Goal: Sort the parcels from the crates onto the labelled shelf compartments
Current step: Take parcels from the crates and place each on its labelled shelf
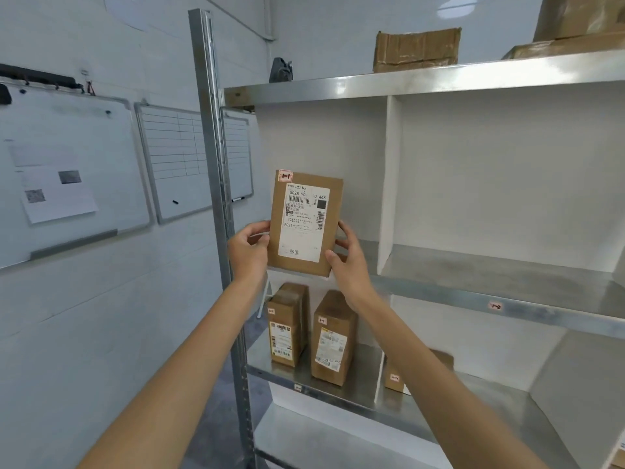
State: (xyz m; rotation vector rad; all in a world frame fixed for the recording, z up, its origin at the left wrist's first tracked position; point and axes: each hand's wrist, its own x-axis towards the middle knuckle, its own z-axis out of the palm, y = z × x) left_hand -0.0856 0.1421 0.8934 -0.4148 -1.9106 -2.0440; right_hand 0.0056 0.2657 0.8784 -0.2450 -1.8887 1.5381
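Both hands clamp one parcel [306, 221], upright, label facing out. Left hand [248, 253] grips its left edge; right hand [348, 262] grips the right edge w/ thumb on the front. Parcel sits at the front lip of the middle shelf [473, 299], left compartment; can't tell if its base touches yet.

Progress, by my read: part-way. A small box [287, 326] and a taller box [333, 338] stand on the level below, and a third box [395, 377] is one compartment over. Crates not in view, so what's left is unknown.

Room: steel post [216, 164] is near on the left, white divider [389, 184] well apart on the right. Open depth behind the parcel.
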